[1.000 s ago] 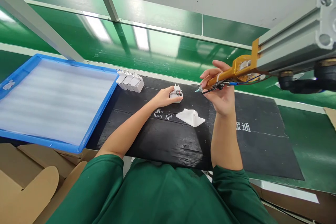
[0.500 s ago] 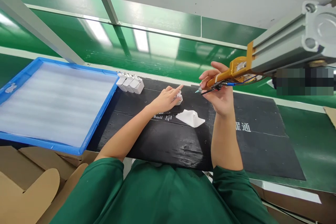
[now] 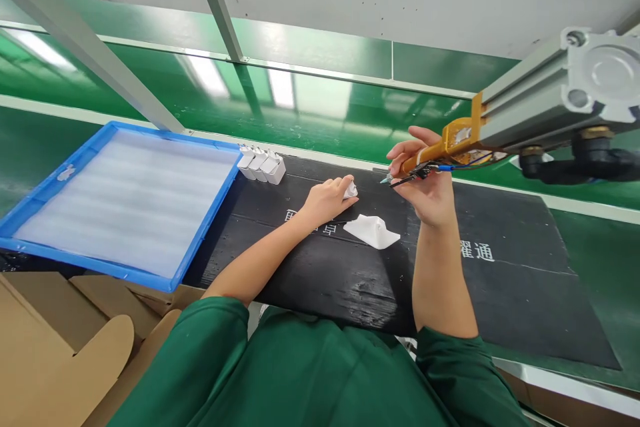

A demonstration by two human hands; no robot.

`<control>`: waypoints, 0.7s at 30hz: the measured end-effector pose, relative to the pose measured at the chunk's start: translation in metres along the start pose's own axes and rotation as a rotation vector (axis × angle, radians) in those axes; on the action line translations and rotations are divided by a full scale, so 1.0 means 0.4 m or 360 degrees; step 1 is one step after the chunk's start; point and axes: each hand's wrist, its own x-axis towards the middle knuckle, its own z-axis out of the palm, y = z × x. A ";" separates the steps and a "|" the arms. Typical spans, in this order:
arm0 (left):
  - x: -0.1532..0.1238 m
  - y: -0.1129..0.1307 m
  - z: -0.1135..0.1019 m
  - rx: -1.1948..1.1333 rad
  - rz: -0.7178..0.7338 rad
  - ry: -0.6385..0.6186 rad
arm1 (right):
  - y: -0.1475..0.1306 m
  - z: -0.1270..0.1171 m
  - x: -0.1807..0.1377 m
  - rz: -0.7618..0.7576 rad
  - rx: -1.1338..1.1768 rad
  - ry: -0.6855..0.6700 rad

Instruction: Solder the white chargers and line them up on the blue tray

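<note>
My left hand (image 3: 327, 199) is closed around a small white plug adapter (image 3: 351, 190) on the black mat (image 3: 320, 287); the fingers hide much of it. My right hand (image 3: 434, 197) grips the orange barrel of a dispensing gun (image 3: 423, 155), its thin teal tip pointing left towards the adapter, apart from it. A large silver cylinder forms the gun's rear. Between my forearms, a crumpled white cloth (image 3: 373, 231) lies on the mat. Several white plug adapters (image 3: 263, 165) stand in a row further left, prongs up.
A blue-rimmed tray (image 3: 200, 245) lined with white foam sits at the left, close to the row of adapters. Brown cardboard (image 3: 35, 333) is below it. Behind the mat runs a pale rail (image 3: 310, 155) beside a shiny green surface (image 3: 300, 120).
The extended left index finger has come down and curled around the adapter. My right hand still holds the dispensing gun. The whole view has shifted slightly.
</note>
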 end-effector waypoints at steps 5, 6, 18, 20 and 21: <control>-0.005 0.017 -0.010 0.0138 -0.0048 -0.0045 | 0.002 0.001 -0.002 0.0004 0.0002 -0.0010; -0.004 0.018 -0.010 0.0140 -0.0065 -0.0055 | 0.001 0.001 -0.002 0.0012 0.0009 -0.0010; -0.030 -0.029 -0.060 0.0048 -0.0051 0.0346 | 0.006 -0.008 0.001 0.0046 0.0053 0.0031; -0.050 -0.087 -0.092 0.0098 -0.0312 0.0611 | 0.008 -0.010 0.002 0.0044 0.0045 0.0043; -0.060 -0.122 -0.105 0.0124 -0.0476 0.0717 | 0.009 -0.010 0.002 0.0048 0.0036 0.0045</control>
